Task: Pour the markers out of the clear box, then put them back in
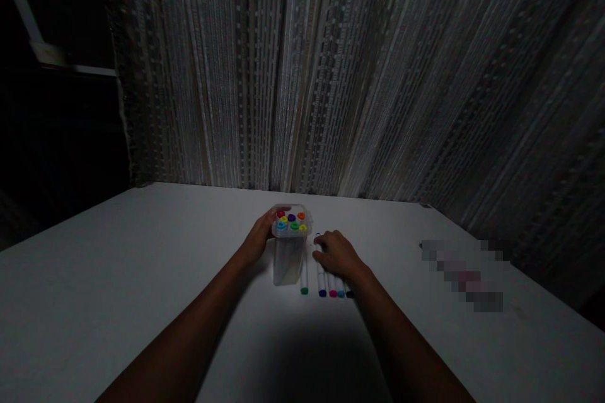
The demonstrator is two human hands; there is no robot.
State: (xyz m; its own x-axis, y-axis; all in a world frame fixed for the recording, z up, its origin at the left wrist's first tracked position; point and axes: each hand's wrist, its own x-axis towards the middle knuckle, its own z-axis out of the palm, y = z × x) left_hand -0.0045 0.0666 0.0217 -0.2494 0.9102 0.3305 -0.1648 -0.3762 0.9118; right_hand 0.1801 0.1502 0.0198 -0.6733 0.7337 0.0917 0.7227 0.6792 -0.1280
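A clear plastic container (288, 261) stands upright on the white table, with several markers inside showing coloured ends. My left hand (259, 236) is wrapped around its left side, some fingers hidden behind it. Right of the container, several white-barrelled markers lie roughly side by side: a green-ended marker (304, 280), a dark blue-ended marker (322, 283), a pink-ended marker (333, 286), a light blue-ended marker (340, 288) and a black-ended one partly covered. My right hand (336, 253) is over them, thumb and fingers closed at the far part of the dark blue marker.
The white table (142, 252) extends to both sides. A pixelated patch (466, 277) hides something long on the right. A patterned curtain (283, 75) hangs behind the table's far edge. Dark furniture or a window frame (61, 12) is at the upper left.
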